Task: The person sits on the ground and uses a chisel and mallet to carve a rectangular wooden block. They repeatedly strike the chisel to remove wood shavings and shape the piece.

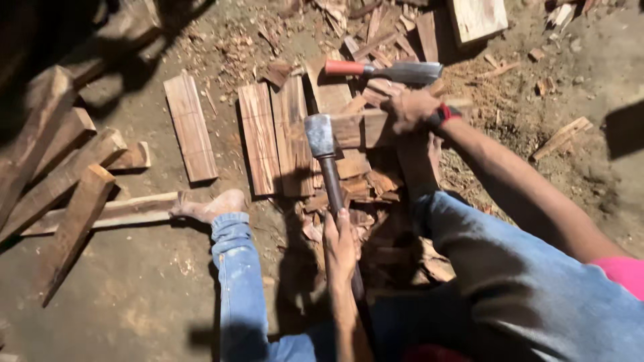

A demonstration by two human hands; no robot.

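Currently mid-split: left hand (341,247) clenched on hatchet (320,136) handle, head hovering just above wood block (359,127). Right hand (410,109) grasping block, steadying it on ground among split slats (260,137). Red-handled chisel (386,70) lies beyond. Judgement: next blow needs edge aligned, fingers clear.

Counted on the dirt floor (134,295) are one hatchet (322,144), one red-handled chisel (386,70), three flat boards (191,127) laid side by side, one pale square board (477,18), and two hands (341,245).
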